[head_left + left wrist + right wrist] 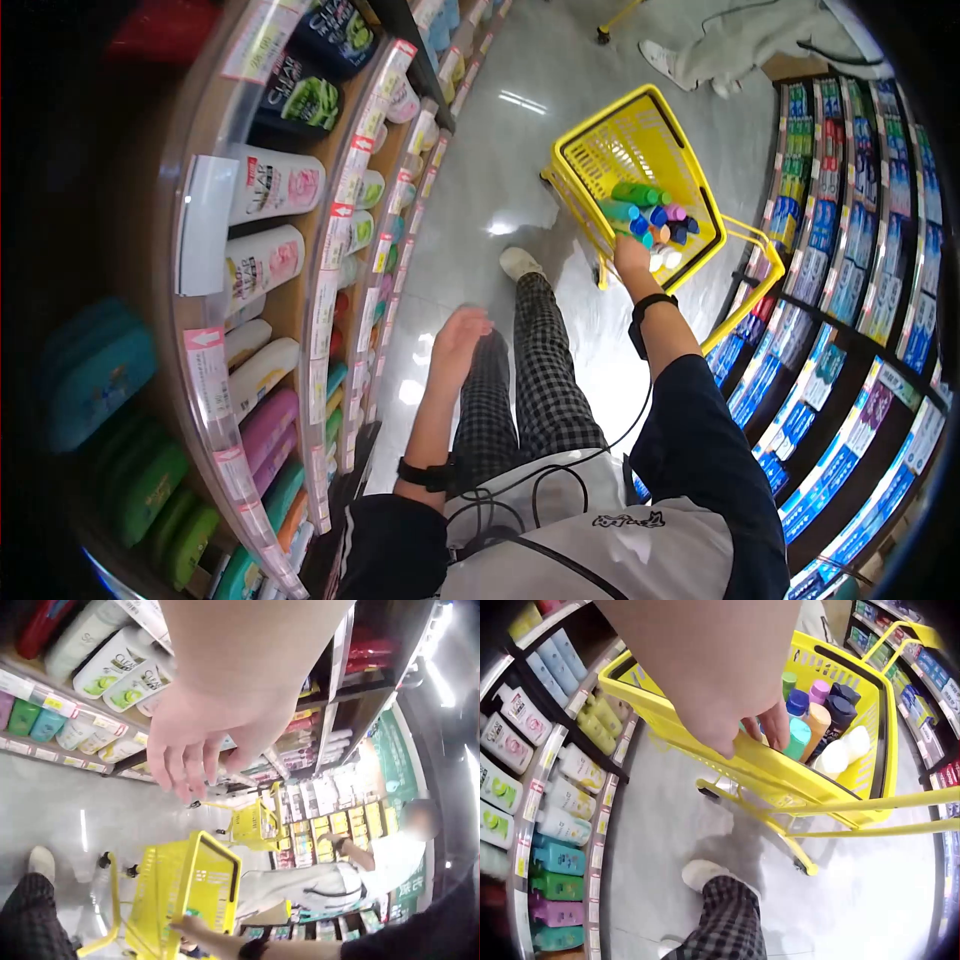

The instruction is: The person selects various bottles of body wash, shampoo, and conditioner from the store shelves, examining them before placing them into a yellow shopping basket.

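Note:
A yellow shopping basket (618,152) stands on a wheeled frame in front of me to the right. My right hand (731,697) grips its near rim, thumb on the outer side and fingers over the inside. Several bottles lie in the basket, among them a green bottle (636,192), an orange bottle (818,722), and white ones (835,758) beside dark ones. My left hand (221,724) hangs in the air with loosely bent fingers and holds nothing. It is close to the shelf with white shampoo bottles (268,262) on the left.
Shelves of shampoo and body wash line the left, with price rails (205,375) at their edges. Toothpaste boxes (790,390) fill the shelf on the right. Ahead, a person in light trousers (307,889) stands near a second yellow cart (255,825). My own feet are on the shiny floor.

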{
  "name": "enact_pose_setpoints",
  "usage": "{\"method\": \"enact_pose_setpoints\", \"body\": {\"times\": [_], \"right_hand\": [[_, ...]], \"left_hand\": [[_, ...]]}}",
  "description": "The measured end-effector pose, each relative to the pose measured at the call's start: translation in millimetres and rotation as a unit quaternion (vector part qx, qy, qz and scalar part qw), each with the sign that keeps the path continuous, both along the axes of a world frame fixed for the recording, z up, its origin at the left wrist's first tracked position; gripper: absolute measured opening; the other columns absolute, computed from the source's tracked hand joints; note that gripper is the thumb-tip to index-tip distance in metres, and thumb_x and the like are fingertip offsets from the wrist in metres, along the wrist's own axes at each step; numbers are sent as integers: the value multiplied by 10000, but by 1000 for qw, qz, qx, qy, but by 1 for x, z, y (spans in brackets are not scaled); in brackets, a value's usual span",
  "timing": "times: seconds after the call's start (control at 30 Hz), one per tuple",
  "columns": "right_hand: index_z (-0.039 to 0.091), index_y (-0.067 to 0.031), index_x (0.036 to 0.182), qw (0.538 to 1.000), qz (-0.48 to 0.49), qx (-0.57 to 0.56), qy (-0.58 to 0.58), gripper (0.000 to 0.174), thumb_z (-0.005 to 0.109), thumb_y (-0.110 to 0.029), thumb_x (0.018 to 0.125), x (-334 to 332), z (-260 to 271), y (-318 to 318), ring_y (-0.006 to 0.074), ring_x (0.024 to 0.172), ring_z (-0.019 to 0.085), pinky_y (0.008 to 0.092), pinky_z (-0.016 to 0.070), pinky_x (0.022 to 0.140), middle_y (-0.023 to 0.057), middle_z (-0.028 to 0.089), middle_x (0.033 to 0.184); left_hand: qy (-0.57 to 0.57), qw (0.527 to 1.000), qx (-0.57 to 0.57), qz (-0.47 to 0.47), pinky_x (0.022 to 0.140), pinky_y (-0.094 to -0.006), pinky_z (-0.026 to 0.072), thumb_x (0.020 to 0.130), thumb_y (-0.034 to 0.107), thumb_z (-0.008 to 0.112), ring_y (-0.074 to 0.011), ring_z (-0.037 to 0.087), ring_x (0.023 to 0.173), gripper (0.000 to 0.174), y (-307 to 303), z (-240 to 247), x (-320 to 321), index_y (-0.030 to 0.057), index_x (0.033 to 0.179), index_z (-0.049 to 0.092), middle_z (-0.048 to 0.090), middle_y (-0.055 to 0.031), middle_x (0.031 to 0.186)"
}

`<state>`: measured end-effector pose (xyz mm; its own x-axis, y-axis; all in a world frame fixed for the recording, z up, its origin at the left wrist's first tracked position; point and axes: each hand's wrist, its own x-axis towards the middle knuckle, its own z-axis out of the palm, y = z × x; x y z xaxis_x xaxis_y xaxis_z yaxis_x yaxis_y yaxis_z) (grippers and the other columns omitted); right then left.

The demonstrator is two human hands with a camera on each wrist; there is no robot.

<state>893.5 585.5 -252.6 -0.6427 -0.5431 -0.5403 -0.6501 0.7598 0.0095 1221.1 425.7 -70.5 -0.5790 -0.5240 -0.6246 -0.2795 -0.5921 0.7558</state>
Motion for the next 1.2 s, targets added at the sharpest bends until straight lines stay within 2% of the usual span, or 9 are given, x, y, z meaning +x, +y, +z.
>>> {"method": "enact_pose_setpoints", "body": {"times": [0.33,0.43,0.47,0.53,0.73,0.9,1.07,1.17,1.2], "right_hand": [[565,-68,970,998,-2,30,-61,229,442,-220,851,32,7,-12,332,850,612,418,488,726,171,628,892],[568,-81,1053,981,-55,-39,-185,322,498,-299,826,6,31,-10,334,872,604,412,473,753,171,624,901],[558,-86,1107,956,-177,-95,-214,390,538,-332,805,-12,11,-2,331,883,592,416,459,762,173,608,924],[587,-66,1044,950,-168,-262,22,369,609,-292,753,-24,22,0,318,838,586,414,445,761,174,604,924],[530,-159,1157,972,108,-105,180,361,501,-166,798,-64,-11,-36,298,1071,456,439,339,904,112,524,1131],[546,-196,1134,988,102,45,107,318,496,-163,821,-88,-33,-75,260,1106,462,489,217,1021,88,614,1030],[574,-190,1084,993,93,-4,80,407,665,-321,710,-95,15,-88,242,934,570,496,323,929,69,645,874],[580,-125,1067,963,136,-207,105,486,736,-275,631,-78,118,-91,312,687,596,405,469,587,135,621,784],[562,-92,1120,960,126,-245,53,512,719,-210,647,-68,154,-93,326,764,591,444,462,734,163,616,836]], "left_hand": [[-24,997,52,-54,799,-266,412,888,181,461,-147,571,896,248,41,-11,-46,25,1063,542,609,-78,953],[-28,997,40,-61,806,-273,416,884,170,470,-156,570,898,244,36,-10,-64,18,1062,539,608,-83,958],[-34,997,41,-62,809,-275,417,883,166,472,-159,570,900,241,35,-13,-69,16,1060,539,608,-85,956],[-36,997,42,-50,816,-277,419,882,155,475,-164,569,901,232,34,-19,-80,11,1053,538,608,-90,952],[0,999,41,-6,832,-278,425,892,127,466,-171,568,898,211,42,-47,-109,-5,1049,517,605,-103,938],[-33,999,25,-30,826,-265,443,885,49,448,-163,570,905,196,44,-63,-123,-6,1063,508,591,-96,967],[-44,995,-84,-43,829,-283,443,848,32,471,-174,557,933,257,40,-51,-132,7,1101,502,586,-97,974],[-52,987,-154,-18,853,-301,423,800,51,501,-227,547,937,391,24,-18,-144,19,1186,444,516,-120,1109],[-54,971,-229,-27,902,-329,402,794,56,513,-250,506,1029,477,20,-2,-147,47,1252,378,433,-133,1222]]}}
